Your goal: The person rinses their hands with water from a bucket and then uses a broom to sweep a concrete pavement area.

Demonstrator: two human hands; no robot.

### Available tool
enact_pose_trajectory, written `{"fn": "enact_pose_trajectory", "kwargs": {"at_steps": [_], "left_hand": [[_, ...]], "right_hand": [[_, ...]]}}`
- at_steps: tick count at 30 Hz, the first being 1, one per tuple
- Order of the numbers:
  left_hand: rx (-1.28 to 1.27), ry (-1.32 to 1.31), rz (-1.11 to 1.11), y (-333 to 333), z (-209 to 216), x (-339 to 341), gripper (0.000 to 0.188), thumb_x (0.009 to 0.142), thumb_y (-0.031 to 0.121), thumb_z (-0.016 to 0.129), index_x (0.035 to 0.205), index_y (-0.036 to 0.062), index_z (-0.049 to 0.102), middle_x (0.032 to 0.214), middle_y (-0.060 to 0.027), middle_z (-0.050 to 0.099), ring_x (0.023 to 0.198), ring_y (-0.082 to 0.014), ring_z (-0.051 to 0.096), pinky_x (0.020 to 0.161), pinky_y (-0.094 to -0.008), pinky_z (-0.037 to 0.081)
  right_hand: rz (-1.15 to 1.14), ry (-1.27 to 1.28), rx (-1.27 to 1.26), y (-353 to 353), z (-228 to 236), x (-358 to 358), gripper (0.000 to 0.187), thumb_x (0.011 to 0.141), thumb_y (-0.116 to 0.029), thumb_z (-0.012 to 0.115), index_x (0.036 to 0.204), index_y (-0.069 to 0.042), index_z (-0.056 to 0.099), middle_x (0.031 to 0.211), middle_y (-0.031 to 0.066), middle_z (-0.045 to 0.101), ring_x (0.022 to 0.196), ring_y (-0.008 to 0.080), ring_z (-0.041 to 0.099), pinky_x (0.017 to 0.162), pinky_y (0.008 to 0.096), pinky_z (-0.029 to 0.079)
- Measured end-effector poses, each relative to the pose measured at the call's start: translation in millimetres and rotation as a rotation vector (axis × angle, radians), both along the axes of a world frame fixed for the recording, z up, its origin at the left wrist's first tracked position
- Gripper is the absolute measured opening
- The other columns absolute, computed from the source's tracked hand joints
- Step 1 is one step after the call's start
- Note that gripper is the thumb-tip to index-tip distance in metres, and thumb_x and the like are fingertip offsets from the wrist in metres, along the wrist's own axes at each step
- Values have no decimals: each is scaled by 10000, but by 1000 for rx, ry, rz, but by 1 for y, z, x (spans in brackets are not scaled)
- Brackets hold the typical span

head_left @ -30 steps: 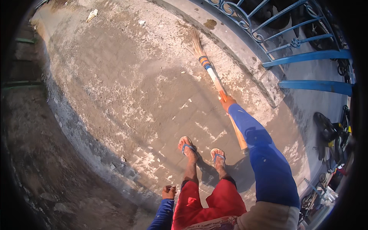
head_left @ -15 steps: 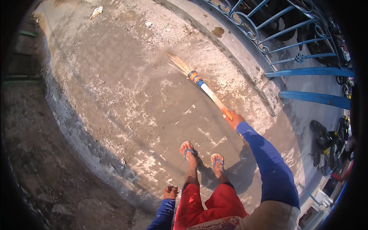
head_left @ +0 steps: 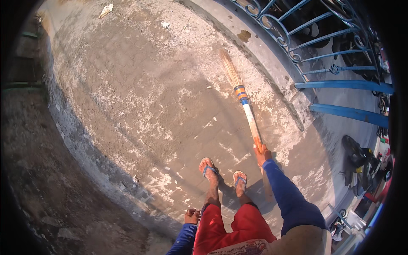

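Observation:
My right hand (head_left: 262, 154) is wrapped round the orange lower end of a stick broom (head_left: 250, 121). The broom's handle is white and orange, with blue and orange bands where the straw-coloured bristles (head_left: 230, 69) are bound. Those bristles point away from me, near the raised kerb, and look slightly blurred at the tip. My left hand (head_left: 192, 216) hangs by my left thigh with its fingers curled; whether anything is inside them cannot be made out. Both my forearms are in blue sleeves.
My feet in flip-flops (head_left: 208, 168) stand on worn, dusty paving (head_left: 127, 85). Along the right runs a concrete kerb (head_left: 272, 76) with a blue metal gate (head_left: 344, 85) beyond it. A parked motorbike (head_left: 361, 161) is at the far right. Pale litter (head_left: 106, 10) lies at the far left.
The broom has swung to the right, its bristles now closer to the kerb. My right hand has moved slightly nearer to me, and my left hand has shifted a little.

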State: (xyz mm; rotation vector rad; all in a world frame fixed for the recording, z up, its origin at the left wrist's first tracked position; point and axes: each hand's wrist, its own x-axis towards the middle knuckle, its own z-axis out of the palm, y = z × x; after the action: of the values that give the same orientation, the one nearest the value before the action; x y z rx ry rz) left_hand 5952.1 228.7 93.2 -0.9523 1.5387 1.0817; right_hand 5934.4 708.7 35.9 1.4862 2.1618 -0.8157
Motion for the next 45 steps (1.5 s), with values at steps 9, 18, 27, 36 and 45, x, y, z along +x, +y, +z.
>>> {"fn": "enact_pose_trajectory", "kwargs": {"at_steps": [9,18,27,36,45], "left_hand": [[21,-24,-46,11,-19,-16,355,782,197,720,998,34,489,749,-89,616,571,-163,588,464,-272,457],[223,-3,-269,92,-36,-21,370,807,357,691,954,42,565,826,-105,641,717,-195,643,593,-319,539],[534,-251,-330,145,3,-25,258,787,147,681,969,24,546,754,-46,603,708,-136,596,639,-299,481],[20,111,-745,117,-83,-81,235,692,131,719,731,19,516,530,-55,509,404,-155,504,355,-325,393],[36,150,-507,68,32,-69,188,692,101,644,799,5,523,585,-119,568,500,-226,583,485,-357,486]], "right_hand": [[-142,-44,-31,-38,-74,-17,508,865,-502,526,1062,-38,474,847,282,620,821,420,627,697,485,501],[-183,-36,-81,-53,-88,-4,532,853,-505,540,1014,-3,461,775,225,628,577,340,642,513,405,530],[-614,169,-554,-169,28,-52,479,871,-482,536,983,-27,436,673,144,604,450,222,587,393,348,480],[-799,164,-576,-215,-111,-82,527,835,-500,563,993,-17,422,689,163,612,532,289,631,439,381,524],[-817,203,-701,-274,18,-76,466,833,-443,604,972,-40,417,611,95,548,436,225,569,374,331,474]]}}
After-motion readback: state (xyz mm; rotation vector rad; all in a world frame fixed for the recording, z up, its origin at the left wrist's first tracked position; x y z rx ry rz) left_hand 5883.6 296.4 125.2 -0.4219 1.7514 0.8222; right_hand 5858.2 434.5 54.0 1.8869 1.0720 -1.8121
